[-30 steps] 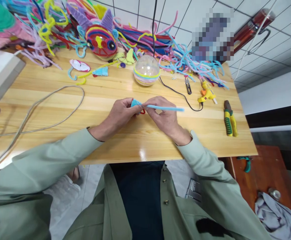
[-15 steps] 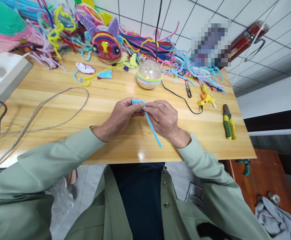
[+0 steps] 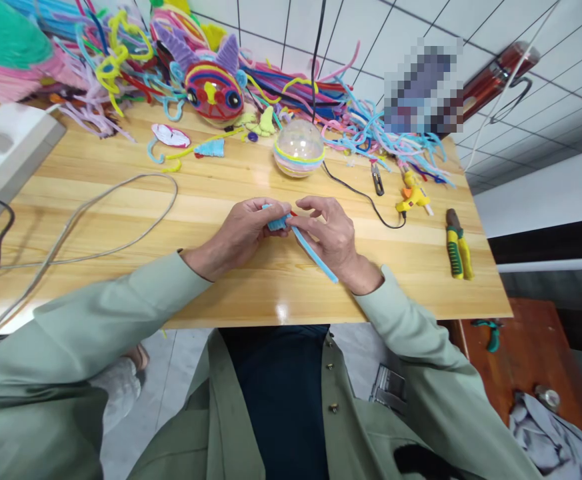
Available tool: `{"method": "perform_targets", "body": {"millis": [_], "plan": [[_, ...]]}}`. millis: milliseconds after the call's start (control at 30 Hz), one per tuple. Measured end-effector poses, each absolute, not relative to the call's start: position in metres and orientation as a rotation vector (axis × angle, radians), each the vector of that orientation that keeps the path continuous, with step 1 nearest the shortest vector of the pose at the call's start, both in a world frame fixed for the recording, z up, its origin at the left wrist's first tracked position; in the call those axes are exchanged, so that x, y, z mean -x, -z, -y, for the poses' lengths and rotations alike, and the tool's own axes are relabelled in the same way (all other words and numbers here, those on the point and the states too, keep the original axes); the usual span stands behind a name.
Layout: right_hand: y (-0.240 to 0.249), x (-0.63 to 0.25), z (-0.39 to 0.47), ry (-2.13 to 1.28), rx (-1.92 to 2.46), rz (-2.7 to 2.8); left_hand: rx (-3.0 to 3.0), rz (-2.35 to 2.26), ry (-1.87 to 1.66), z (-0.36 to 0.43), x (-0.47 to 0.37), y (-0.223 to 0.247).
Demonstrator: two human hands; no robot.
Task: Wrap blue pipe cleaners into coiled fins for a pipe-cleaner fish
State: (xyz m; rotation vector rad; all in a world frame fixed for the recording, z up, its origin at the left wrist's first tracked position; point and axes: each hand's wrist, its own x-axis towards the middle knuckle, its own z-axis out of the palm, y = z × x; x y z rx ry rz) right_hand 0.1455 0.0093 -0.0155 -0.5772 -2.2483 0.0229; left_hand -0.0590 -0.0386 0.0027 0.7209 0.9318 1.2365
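Observation:
Over the near middle of the table, my left hand (image 3: 243, 230) is closed, pinching a small light-blue piece (image 3: 277, 221) made of pipe-cleaner rows. From its right edge a loose light-blue pipe cleaner (image 3: 318, 257) slants down toward my right palm. My right hand (image 3: 333, 237) has its fingertips against the base of that strand, with one finger lifted and apart from the others. A bit of red shows at the edge of the piece. Beyond the hands stands a clear plastic ball (image 3: 298, 150) with yellow, blue and pink strands around its middle.
A red pipe-cleaner animal head (image 3: 214, 97) and heaps of pipe cleaners (image 3: 291, 87) line the wall. To the right lie snips (image 3: 377, 180), a yellow glue gun (image 3: 413, 198) and pliers (image 3: 455, 245). A grey cable (image 3: 121, 250) and white power strip (image 3: 15, 160) occupy the left.
The blue piece has tilted in my left hand, showing more of its face and some red. The loose strand's end has swung right and slightly up. One right finger has lifted away.

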Motion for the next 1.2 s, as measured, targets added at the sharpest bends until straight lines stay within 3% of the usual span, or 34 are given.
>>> {"method": "perform_targets", "body": {"millis": [167, 367, 467, 1200], "plan": [[0.012, -0.146, -0.009, -0.295, 0.601, 2.151, -0.723, -0.987, -1.295, 0.039, 0.059, -0.006], [-0.001, -0.137, -0.005, -1.141, 0.953, 1.784, -0.831, -1.127, -1.364, 0.037, 0.059, -0.002], [-0.005, -0.129, -0.003, -1.367, 1.042, 1.715, -0.866, -1.179, -1.385, 0.038, 0.059, -0.001], [-0.004, -0.122, -0.002, -1.491, 1.102, 1.575, -0.852, -1.145, -1.322, 0.037, 0.055, 0.004]]}}
